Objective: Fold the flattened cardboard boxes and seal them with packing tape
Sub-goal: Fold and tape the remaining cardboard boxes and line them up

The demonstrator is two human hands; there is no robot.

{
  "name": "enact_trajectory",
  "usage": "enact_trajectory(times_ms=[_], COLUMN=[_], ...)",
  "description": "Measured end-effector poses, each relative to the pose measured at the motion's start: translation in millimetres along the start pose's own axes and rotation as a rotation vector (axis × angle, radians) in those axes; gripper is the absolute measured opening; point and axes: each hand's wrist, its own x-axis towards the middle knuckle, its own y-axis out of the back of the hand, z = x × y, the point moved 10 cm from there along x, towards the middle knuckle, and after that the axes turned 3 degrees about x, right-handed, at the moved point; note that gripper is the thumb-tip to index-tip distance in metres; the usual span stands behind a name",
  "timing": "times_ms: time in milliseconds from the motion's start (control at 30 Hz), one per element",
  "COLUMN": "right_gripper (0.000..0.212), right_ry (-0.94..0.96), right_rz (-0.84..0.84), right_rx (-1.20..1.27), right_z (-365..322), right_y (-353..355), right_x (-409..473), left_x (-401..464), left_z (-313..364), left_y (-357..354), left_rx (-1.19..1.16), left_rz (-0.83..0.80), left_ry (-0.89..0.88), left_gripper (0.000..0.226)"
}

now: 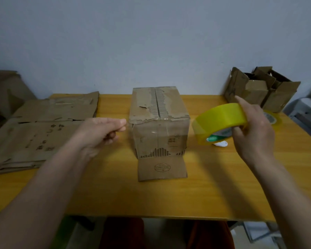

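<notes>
1. One wooden table (214, 186) carries everything; a stack of flattened boxes (43, 126) lies at nine o'clock, and folded boxes (262, 90) stand at two o'clock.
2. Dead centre stands the folded box (159, 123), its top seam running from six toward twelve o'clock, with one flap (162, 168) lying flat on the table at six o'clock.
3. At three o'clock of the box, the right hand (253, 130) grasps the yellow tape roll (221, 121), raised off the table.
4. At nine o'clock, the left hand (101, 132) is just beside the box, fingers curled with thumb to forefinger; whether it pinches a tape end I cannot tell.
5. Both hands flank the box about equally, so I judge tape should travel along the seam.
</notes>
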Motion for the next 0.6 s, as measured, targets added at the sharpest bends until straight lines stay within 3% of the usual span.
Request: enact_trajectory(times_ms=[233, 600], right_gripper=[0.067, 0.065], right_ry=[0.04, 0.096], right_rz=[-0.015, -0.048], right_rx=[-0.241, -0.376], right_z=[-9, -16], right_y=[-3, -31], right_x=[31, 38], left_x=[22, 28], left_z=[29, 27], left_y=[1, -2], left_rx=[0.195, 0.389], left_rz=[0.178, 0.202], left_ry=[-0.148, -0.171], left_gripper=[0.017, 0.023])
